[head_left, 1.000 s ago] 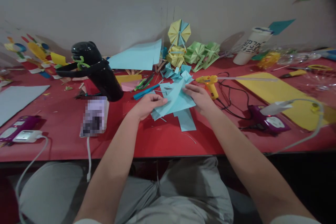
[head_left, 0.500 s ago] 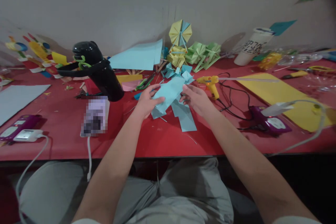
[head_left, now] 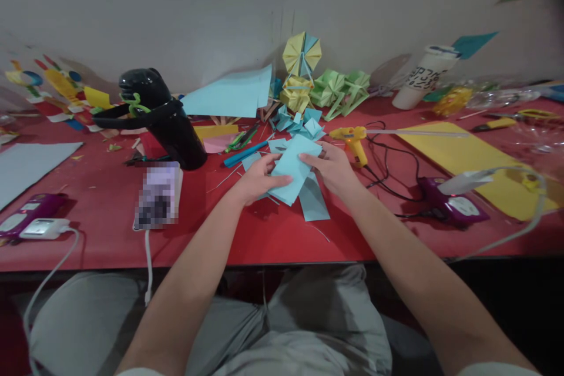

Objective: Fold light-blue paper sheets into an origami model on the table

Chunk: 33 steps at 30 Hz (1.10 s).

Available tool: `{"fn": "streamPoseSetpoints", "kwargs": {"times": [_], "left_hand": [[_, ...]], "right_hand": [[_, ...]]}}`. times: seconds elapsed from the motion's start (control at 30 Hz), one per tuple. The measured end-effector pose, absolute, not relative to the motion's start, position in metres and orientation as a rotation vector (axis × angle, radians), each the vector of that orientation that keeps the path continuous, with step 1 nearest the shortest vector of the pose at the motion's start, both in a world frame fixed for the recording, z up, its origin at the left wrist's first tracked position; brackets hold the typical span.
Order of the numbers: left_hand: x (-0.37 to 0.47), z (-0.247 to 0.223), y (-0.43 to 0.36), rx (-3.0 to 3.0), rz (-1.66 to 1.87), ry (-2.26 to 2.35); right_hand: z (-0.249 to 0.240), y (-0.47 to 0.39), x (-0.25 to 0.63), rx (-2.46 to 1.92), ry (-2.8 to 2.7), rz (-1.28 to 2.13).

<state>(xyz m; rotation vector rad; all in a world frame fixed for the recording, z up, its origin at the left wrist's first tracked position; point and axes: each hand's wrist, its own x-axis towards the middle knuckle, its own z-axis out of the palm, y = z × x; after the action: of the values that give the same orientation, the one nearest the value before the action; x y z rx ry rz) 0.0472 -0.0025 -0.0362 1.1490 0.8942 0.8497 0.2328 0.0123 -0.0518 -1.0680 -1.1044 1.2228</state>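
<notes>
A light blue strip of paper (head_left: 294,170) is held between both hands above the middle of the table. My left hand (head_left: 261,179) grips its left edge, thumb on top and fingers underneath. At the right edge, my right hand (head_left: 331,167) pinches it with the thumb on the upper face. Beneath lies another blue paper piece (head_left: 314,200), partly covered by the held one. Small folded blue pieces (head_left: 304,123) lie just behind the hands. A blue pen-like stick (head_left: 245,154) rests left of them.
A yellow glue gun (head_left: 353,140) with its cord lies to the right, near a purple power strip (head_left: 456,202) and yellow sheet (head_left: 476,158). On the left stand a black tumbler (head_left: 176,129) and a phone (head_left: 157,195). Folded paper ornaments (head_left: 302,70) stand by the wall.
The held blue paper has turned steeper and come slightly nearer to me. My right hand has closed onto its right edge, and my left hand has shifted a little right and down.
</notes>
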Motion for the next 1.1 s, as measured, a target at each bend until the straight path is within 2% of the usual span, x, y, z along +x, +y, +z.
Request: {"fn": "streamPoseSetpoints", "kwargs": {"times": [0.23,0.63,0.87,1.1], "left_hand": [[0.05,-0.034,-0.001,1.093,0.904,1.065],[0.052,-0.031,-0.003,1.045,0.905,1.107],[0.054,-0.029,-0.005,1.035,0.919,1.091],[0.053,-0.032,-0.005,1.091,0.948,1.086]], "right_hand": [[-0.043,0.002,0.227,-0.984,-1.227,1.465],[-0.052,0.005,0.227,-1.091,-1.259,1.313],[-0.05,0.002,0.226,-1.077,-1.343,1.433],[-0.05,0.001,0.226,-1.095,-1.341,1.389]]}}
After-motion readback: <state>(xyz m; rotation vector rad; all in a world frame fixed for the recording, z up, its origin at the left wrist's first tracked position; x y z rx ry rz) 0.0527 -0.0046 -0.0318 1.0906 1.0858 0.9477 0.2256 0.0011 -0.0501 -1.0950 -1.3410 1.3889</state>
